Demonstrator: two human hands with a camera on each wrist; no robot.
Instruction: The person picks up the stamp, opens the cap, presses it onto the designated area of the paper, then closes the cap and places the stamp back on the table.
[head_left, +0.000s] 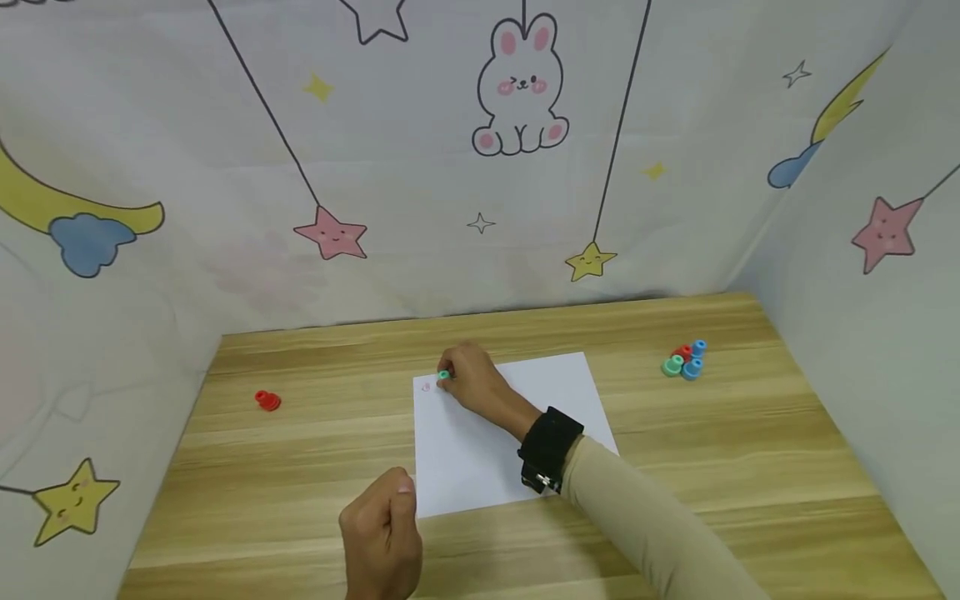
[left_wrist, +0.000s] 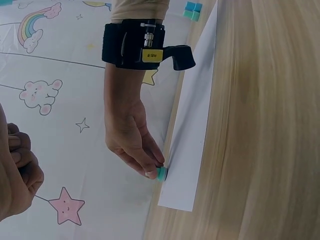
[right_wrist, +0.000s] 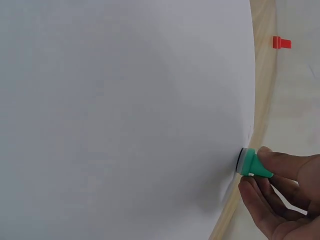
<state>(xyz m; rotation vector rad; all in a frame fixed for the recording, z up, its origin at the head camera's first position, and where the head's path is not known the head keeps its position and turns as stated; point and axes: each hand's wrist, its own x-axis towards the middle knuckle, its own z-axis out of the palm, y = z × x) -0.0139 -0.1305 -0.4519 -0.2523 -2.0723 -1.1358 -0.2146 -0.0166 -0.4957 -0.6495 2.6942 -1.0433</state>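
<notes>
My right hand (head_left: 474,382) pinches a small green stamp (right_wrist: 254,164) by its handle between thumb and fingers. The stamp's round face is at the surface of a white sheet of paper (head_left: 480,458), close to its far left corner. Just left of it, a faint pinkish mark (head_left: 426,387) shows on the paper. My left hand (head_left: 382,533) is curled into a fist near the sheet's front left corner, with nothing seen in it. In the left wrist view, the same green stamp (left_wrist: 161,173) meets the paper under the right fingertips.
A red stamp (head_left: 267,401) lies on the wooden table (head_left: 315,467) to the left of the paper. Several red, blue and green stamps (head_left: 684,360) stand grouped at the back right. Patterned cloth walls (head_left: 420,275) border the table at the back and sides.
</notes>
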